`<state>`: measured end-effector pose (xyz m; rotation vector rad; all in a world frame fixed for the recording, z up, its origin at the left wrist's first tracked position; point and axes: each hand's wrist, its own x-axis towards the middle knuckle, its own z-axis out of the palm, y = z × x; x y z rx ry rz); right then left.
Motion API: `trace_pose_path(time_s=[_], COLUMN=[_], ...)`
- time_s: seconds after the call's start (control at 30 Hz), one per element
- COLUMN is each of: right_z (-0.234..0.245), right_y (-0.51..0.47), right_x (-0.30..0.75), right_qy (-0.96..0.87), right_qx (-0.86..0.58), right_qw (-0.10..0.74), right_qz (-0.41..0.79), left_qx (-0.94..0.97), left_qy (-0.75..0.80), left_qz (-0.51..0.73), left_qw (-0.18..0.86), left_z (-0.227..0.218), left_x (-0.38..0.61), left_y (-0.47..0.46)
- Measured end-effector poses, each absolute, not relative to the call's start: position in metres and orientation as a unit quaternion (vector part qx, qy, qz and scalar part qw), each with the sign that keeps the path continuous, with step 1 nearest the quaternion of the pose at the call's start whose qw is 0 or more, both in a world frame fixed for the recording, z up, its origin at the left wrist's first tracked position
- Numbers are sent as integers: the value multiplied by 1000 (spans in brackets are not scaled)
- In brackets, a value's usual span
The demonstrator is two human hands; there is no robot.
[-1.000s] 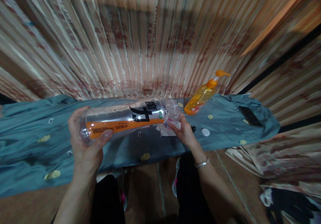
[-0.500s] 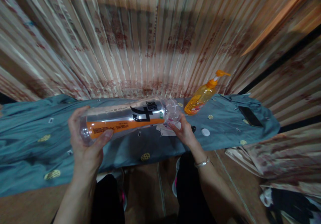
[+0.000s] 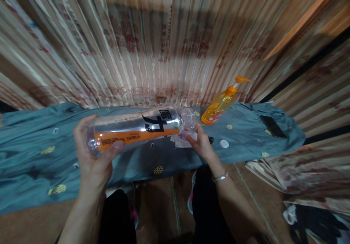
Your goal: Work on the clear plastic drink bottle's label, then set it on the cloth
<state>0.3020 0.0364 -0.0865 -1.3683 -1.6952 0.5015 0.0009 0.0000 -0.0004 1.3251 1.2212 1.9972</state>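
A large clear plastic bottle (image 3: 133, 127) with a silver and orange label lies nearly level between my hands, above the cloth. My left hand (image 3: 95, 153) wraps round its base end, the thumb resting on the label. At the neck end on the right, my right hand (image 3: 201, 140) grips the bottle near its mouth, fingers partly hidden behind it. Beneath the neck, a crumpled white paper or wrapper (image 3: 183, 142) shows on the cloth, partly covered. Close to my right hand lie a white round cap (image 3: 224, 144) and a small dark object (image 3: 210, 140).
An orange pump bottle (image 3: 218, 107) stands behind my right hand. Farther right a black phone (image 3: 273, 126) lies on the blue-green cloth (image 3: 175, 167) covering the narrow surface. Patterned curtains (image 3: 164, 47) hang behind and to the right. Dark bundled fabric (image 3: 317, 222) lies at lower right.
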Motion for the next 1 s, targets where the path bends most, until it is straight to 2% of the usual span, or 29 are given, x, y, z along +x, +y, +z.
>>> trace_pose_path(time_s=[1.0], right_z=[-87], right_y=[37], right_x=[301], right_qy=[-678], right_qx=[-543], right_qw=[448], right_qz=[210], left_qx=[482], left_qy=[438], left_qz=[724], left_qw=[227], left_z=[1], left_x=[1], left_y=[-2])
